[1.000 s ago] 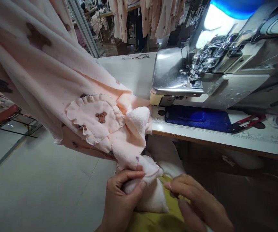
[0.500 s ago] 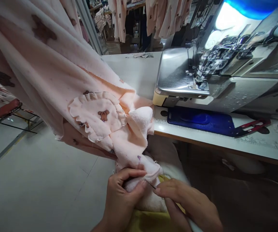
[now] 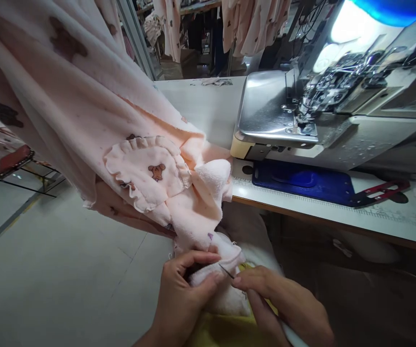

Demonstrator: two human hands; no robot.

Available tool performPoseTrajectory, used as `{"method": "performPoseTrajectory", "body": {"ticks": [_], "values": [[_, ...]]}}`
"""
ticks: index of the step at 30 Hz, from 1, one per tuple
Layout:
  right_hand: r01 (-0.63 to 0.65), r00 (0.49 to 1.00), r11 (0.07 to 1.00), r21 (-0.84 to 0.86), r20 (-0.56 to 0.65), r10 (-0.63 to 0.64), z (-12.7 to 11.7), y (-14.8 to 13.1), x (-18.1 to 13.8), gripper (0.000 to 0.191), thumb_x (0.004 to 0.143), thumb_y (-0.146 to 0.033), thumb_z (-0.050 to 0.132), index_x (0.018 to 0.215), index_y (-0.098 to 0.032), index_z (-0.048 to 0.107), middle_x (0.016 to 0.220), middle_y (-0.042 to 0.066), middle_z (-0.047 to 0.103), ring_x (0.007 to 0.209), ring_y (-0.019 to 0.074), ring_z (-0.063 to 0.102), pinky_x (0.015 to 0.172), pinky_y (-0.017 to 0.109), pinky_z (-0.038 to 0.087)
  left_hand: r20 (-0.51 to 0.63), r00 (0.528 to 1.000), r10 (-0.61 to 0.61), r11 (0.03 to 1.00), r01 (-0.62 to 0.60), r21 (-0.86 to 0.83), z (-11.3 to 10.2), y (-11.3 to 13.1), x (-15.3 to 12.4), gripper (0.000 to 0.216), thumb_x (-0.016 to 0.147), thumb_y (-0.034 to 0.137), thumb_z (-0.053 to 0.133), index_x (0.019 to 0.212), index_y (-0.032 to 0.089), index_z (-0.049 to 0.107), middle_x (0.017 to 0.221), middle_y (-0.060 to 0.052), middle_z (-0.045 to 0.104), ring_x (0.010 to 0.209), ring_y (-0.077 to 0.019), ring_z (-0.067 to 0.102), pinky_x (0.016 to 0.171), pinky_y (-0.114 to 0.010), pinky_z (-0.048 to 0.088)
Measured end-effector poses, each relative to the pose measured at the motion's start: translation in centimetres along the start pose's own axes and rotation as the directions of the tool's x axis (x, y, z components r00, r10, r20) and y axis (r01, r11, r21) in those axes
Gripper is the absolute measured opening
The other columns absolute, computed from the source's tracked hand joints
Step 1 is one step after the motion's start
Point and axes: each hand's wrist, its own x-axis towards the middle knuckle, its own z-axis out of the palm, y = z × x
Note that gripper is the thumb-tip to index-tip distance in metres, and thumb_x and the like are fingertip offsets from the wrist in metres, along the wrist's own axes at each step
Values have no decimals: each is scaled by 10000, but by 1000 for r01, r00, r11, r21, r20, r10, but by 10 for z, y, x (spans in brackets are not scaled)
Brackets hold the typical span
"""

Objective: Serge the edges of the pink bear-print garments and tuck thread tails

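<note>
A pale pink fleece garment [image 3: 85, 120] with brown bear prints hangs from the upper left down to my lap; a ruffled pocket [image 3: 146, 171] shows on it. My left hand [image 3: 182, 299] pinches the garment's lower end [image 3: 226, 250] between thumb and fingers. My right hand [image 3: 283, 308] holds a thin dark pointed tool [image 3: 227, 271] with its tip against the fabric edge beside my left fingers. Yellow cloth [image 3: 229, 330] lies under both hands.
A sewing machine [image 3: 323, 111] with a lit lamp stands on the white table [image 3: 201, 106] at right, with a blue plate [image 3: 298, 178] in front of it. More pink garments [image 3: 251, 24] hang in the background. Grey floor [image 3: 49, 270] lies at left.
My right hand has moved left toward my left hand, and the thin tool now shows between them at the fabric edge. My left hand keeps its pinch.
</note>
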Motion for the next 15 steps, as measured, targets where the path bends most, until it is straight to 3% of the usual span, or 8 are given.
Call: {"method": "performPoseTrajectory", "body": {"ticks": [5, 12, 15], "values": [[-42, 999, 999, 20, -20, 42, 1, 0, 0, 228, 875, -65, 499, 850, -230, 654, 775, 1, 670, 702, 143, 652, 672, 215, 519, 55, 997, -51, 998, 53, -41, -4, -4, -2, 205, 643, 288, 733, 837, 221, 750, 936, -45, 731, 900, -209, 680, 816, -237, 538], [-1, 1000, 1000, 14, 14, 1, -1, 6, 0, 206, 882, -72, 489, 932, -223, 620, 820, 9, 662, 736, 154, 637, 681, 233, 492, 94, 994, -52, 989, 64, -133, -4, 1, 1, 170, 695, 307, 696, 821, 206, 748, 887, -48, 734, 852, -170, 678, 768, -186, 526], [18, 1000, 999, 35, 6, -18, 0, 8, -1, 151, 960, -198, 468, 938, -212, 617, 794, 12, 651, 698, 146, 628, 657, 227, 481, 101, 993, -58, 979, 76, -188, -6, 0, 4, 173, 712, 298, 704, 853, 209, 747, 902, -46, 728, 862, -152, 664, 762, -162, 510]]}}
